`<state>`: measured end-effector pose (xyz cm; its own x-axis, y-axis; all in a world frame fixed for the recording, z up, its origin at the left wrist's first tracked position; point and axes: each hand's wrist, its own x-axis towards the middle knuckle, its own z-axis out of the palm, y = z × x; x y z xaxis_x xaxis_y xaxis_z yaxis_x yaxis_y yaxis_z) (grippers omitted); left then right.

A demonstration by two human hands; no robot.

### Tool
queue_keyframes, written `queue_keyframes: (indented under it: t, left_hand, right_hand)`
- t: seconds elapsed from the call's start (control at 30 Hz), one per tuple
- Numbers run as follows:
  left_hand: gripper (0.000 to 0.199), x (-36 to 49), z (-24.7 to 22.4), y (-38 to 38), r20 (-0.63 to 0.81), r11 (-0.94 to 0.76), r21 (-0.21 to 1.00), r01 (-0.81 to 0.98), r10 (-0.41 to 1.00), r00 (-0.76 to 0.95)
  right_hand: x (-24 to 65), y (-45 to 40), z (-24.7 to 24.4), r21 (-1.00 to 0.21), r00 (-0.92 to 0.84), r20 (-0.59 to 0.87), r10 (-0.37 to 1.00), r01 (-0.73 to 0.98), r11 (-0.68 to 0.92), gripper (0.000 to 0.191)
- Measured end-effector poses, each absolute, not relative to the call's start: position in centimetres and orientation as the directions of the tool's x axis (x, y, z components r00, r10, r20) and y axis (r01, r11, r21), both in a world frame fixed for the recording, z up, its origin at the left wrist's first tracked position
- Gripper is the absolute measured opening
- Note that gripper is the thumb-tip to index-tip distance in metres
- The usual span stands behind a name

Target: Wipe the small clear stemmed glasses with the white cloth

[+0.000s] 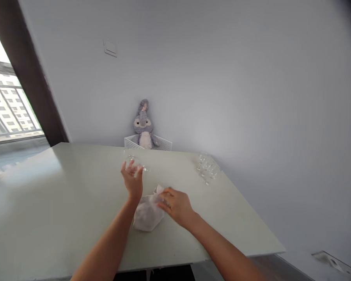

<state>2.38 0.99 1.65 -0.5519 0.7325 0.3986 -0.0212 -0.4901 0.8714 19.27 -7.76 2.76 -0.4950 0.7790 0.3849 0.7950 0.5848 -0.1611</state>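
Where the left hand (133,181) bends its fingers: they are parted and half curled at some clear glassware (135,159), the thumb spread from the rest; whether they grip it, I cannot tell.
Right hand (178,205): its fingers bend toward the thumb at the upper right of a white pouch (147,216), the tips blurred, so whether they pinch it is unclear.
White pouch: on the near part of the pale table (76,210), its surface soft and rumpled; a small white piece (158,189) (part of the pouch or something separate, hard to say) shows just beyond its upper edge.
Clear glassware: farther off than the pouch and to its left, a thin glinting part pointing right past the thumb.
More clear glasses (207,168): grouped close together near the table's right edge, well apart from both hands.
White basket (163,144): perforated, behind the far edge, with a grey plush toy (145,127) upright in it.
Pale wall (236,86): a switch (110,47) sits above and left of the toy.
Railing (11,105): outside, at far left, past a dark frame (32,70).
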Motion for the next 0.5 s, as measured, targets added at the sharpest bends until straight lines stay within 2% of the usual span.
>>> queue_keyframes:
  t: [0.1,0.2,0.3,0.4,0.5]
  left_hand:
    - [0.063,5.1,1.8,-1.2,0.472,-0.523,0.841,-0.142,0.835,-0.282]
    - [0.063,7.7,0.8,-3.0,0.461,-0.421,0.853,-0.309,0.884,0.069]
    - [0.066,8.9,-0.3,-3.6,0.433,-0.38,0.899,-0.219,0.85,0.301]
    - [0.057,8.6,-0.8,-3.2,0.397,-0.417,0.909,-0.027,0.842,0.367]
    - [0.047,7.9,-0.9,-2.4,0.368,-0.388,0.921,0.038,0.898,0.24]
  right_hand:
    - [19.9,-6.9,4.2,-0.236,-0.254,0.435,0.864,0.894,0.382,0.033]
    - [20.8,-6.2,3.7,-0.224,-0.15,0.371,0.916,0.943,0.245,0.029]
    - [22.6,-6.0,1.8,-0.255,-0.056,0.33,0.942,0.956,0.146,0.023]
    - [26.3,-5.8,-0.6,-0.437,0.129,0.331,0.935,0.899,0.03,0.026]
    - [31.2,-5.5,-2.2,-0.626,0.351,0.268,0.897,0.771,-0.115,0.033]
